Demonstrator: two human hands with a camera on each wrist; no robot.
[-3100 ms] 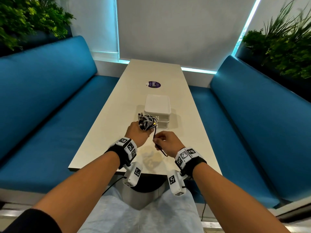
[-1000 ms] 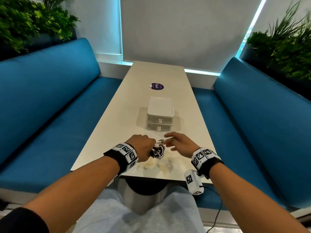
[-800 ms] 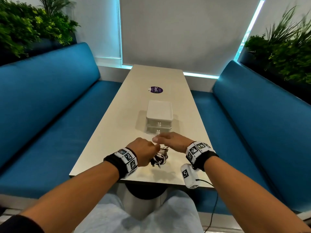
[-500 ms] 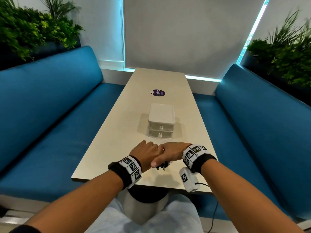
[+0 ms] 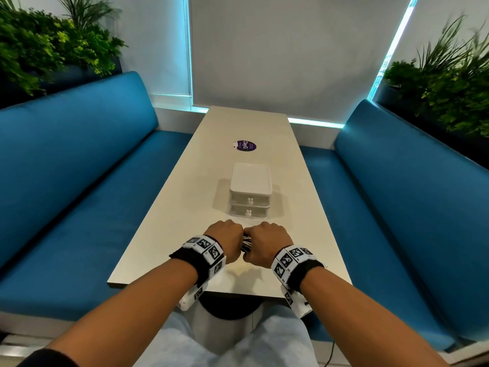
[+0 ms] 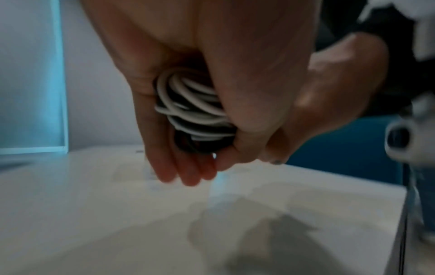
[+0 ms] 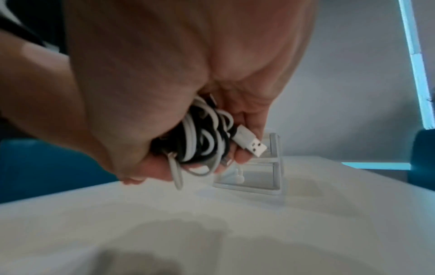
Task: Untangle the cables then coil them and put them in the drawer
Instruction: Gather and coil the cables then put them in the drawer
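Note:
A tangled bundle of white and black cables (image 5: 246,245) is squeezed between my two hands, just above the near end of the table. My left hand (image 5: 227,241) grips the cable bundle (image 6: 193,113) from the left with curled fingers. My right hand (image 5: 264,243) grips the cable bundle (image 7: 202,141) from the right; a white USB plug (image 7: 250,142) pokes out past its fingers. A small white two-drawer box (image 5: 250,193) stands farther along the table, both drawers closed. Most of the bundle is hidden by my knuckles in the head view.
The long beige table (image 5: 185,207) carries a purple round sticker (image 5: 246,146) beyond the drawer box. Blue benches (image 5: 79,181) run along both sides, with plants (image 5: 53,49) behind them. The table's near edge lies just under my wrists.
My right hand has closed onto the bundle, from a loose fingertip touch to a full grip beside the left hand. Both hands now sit knuckle to knuckle.

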